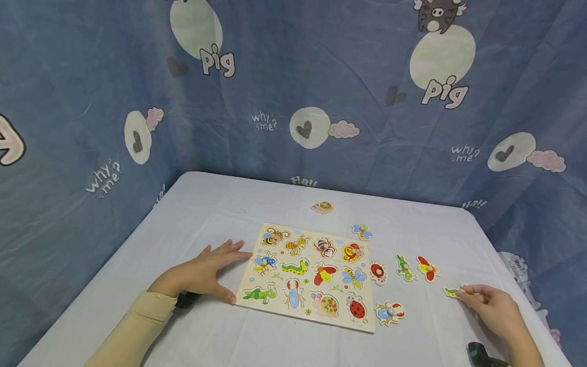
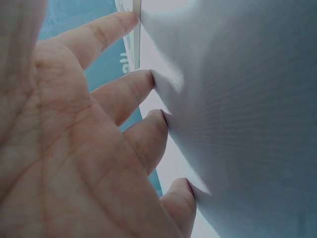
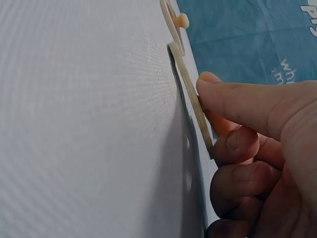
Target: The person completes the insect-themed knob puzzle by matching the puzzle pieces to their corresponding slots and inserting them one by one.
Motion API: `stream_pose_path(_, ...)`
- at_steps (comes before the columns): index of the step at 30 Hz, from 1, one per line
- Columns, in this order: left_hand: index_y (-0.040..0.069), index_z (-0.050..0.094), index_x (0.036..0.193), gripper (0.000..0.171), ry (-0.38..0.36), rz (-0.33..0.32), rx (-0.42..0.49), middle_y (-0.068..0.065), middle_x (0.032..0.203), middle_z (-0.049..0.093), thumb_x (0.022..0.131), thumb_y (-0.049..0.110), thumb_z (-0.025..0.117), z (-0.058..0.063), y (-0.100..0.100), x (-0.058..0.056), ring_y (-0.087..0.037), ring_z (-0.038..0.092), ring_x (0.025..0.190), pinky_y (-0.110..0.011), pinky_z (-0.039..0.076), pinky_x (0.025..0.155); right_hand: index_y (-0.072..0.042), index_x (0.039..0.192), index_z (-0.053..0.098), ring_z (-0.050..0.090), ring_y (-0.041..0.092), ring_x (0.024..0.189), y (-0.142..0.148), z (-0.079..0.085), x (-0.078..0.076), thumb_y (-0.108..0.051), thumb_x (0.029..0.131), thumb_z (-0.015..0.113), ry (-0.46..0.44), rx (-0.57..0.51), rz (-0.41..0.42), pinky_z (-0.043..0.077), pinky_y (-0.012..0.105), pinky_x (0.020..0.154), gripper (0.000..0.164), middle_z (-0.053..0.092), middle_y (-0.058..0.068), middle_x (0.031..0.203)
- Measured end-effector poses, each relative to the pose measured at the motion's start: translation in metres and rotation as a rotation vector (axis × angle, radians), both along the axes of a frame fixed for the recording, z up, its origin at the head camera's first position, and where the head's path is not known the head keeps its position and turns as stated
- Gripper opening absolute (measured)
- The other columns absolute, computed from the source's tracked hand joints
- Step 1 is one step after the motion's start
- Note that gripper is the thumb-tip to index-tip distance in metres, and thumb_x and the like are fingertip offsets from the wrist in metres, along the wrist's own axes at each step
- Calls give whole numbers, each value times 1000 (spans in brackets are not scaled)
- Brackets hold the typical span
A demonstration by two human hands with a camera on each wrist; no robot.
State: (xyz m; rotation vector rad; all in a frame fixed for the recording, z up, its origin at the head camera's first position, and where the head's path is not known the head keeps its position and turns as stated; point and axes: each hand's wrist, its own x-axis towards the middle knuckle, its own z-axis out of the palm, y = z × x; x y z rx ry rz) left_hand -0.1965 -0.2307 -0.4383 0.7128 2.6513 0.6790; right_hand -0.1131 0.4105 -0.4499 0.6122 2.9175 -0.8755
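My left hand [image 1: 206, 272] lies spread on the white cloth, its thumb and index fingertip touching the left edge of a wooden insect puzzle board [image 1: 306, 314]. In the left wrist view its fingers [image 2: 126, 94] are extended, with tips on the cloth. At the far right, my right hand [image 1: 495, 308] pinches a green caterpillar puzzle piece [image 1: 450, 292] between thumb and fingers. From the right wrist view, that piece [image 3: 190, 94] appears edge-on, tilted and close to the cloth; the fingers partly hide it.
Loose knobbed pieces lie right of the board: a ladybug [image 1: 378, 273], a beetle [image 1: 390, 313], a grasshopper [image 1: 405, 269] and a red-winged insect [image 1: 427, 268]. A dragonfly [image 1: 362, 232] and a snail [image 1: 323, 207] lie behind. A patterned blue curtain [image 1: 275, 76] surrounds the table [image 1: 220, 204].
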Motion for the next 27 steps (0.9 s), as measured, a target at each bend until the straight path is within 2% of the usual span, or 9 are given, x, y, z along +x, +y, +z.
stream_pose_path(7,31,44,152,109,-2,-1,10,-9,168,21,58,61,88,1,0,1,-40,9,156,-77,3,116,4,119,66,45,11,66,1,1,-1,-56,92,64,-51,-18,26,34,27,55,67,49,-2,69)
stream_pose_path(19,31,43,152,109,7,-7,16,-9,168,22,58,64,87,-2,-2,0,-41,9,156,-77,3,116,4,127,64,41,11,59,1,2,4,-52,96,61,-20,-16,94,32,28,52,64,46,-2,67)
stream_pose_path(27,30,43,152,108,-3,-10,16,-9,168,20,59,63,87,1,-1,1,-41,8,156,-77,2,115,5,125,65,39,11,59,-1,2,4,-52,96,61,-10,-1,96,30,29,52,64,43,-2,65)
